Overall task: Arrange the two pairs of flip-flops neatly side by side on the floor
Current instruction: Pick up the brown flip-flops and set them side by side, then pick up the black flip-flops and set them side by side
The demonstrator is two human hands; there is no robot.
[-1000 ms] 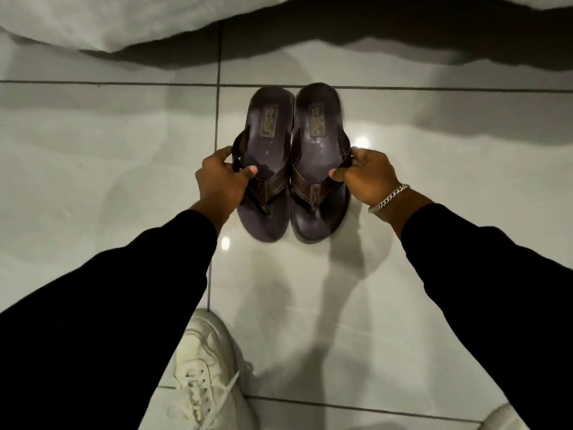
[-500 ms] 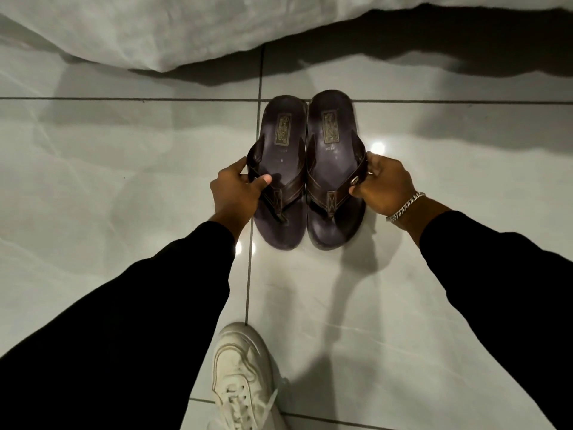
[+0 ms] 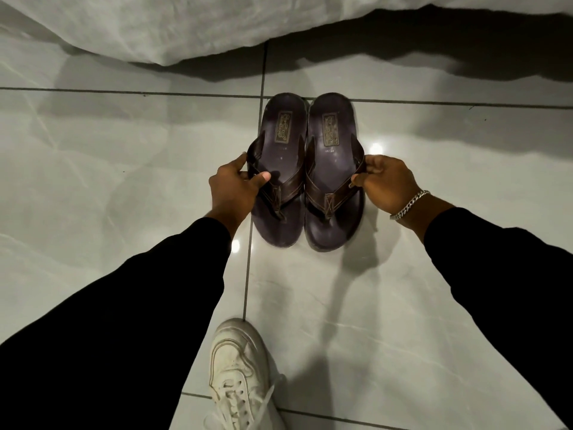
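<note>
Two dark brown flip-flops lie flat on the tiled floor, soles touching side by side, toes toward me. My left hand point(image 3: 234, 189) pinches the outer strap of the left flip-flop point(image 3: 279, 144). On the other side, my right hand point(image 3: 384, 184), with a silver bracelet at the wrist, grips the outer strap of the right flip-flop point(image 3: 333, 141). Only this one pair is in view.
A white bedsheet point(image 3: 186, 23) hangs down across the top, just beyond the heels. My white sneaker point(image 3: 238, 377) stands on the glossy grey tile floor point(image 3: 356, 305) below the flip-flops. Black sleeves cover both forearms.
The view has shifted, so the pair sits lower and further right in frame. Both hands keep their hold on the straps, and the flip-flops stay together.
</note>
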